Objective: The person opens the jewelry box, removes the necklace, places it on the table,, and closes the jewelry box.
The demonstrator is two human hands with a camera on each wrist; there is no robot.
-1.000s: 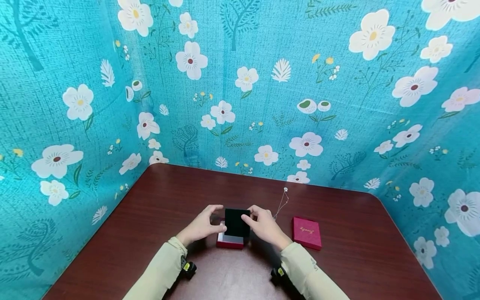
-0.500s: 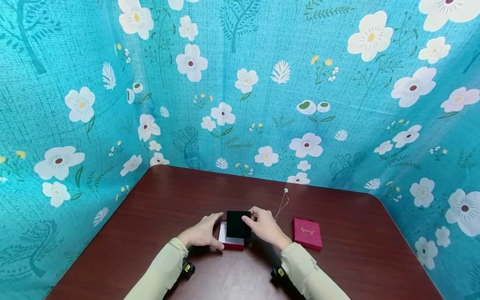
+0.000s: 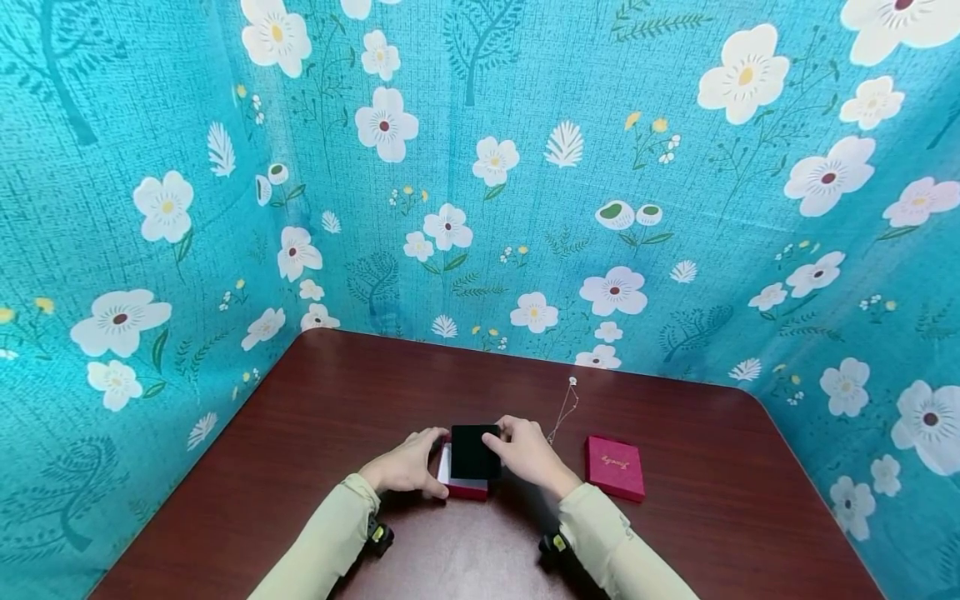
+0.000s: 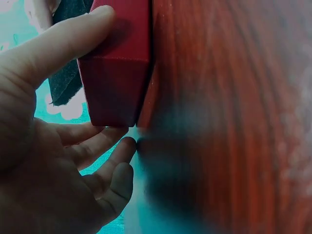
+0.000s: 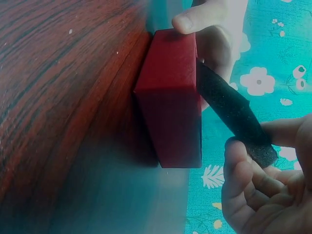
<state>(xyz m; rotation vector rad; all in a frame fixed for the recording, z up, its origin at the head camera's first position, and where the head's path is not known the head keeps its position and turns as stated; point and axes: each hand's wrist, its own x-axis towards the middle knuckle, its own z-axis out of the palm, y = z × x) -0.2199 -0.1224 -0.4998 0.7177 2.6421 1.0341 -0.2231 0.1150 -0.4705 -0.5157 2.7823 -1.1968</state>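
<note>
Tilted above the open red box (image 3: 467, 492), the black pad (image 3: 476, 452) is pinched by your right hand (image 3: 527, 451); your left hand (image 3: 406, 465) grips the box, thumb nearer you than a second ago. Rightward lie necklace (image 3: 562, 410) and red lid (image 3: 615, 467).

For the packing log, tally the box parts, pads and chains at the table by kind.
Red box parts: 2 (box base, lid)
Black pad: 1
Thin chain: 1
Total: 4
</note>
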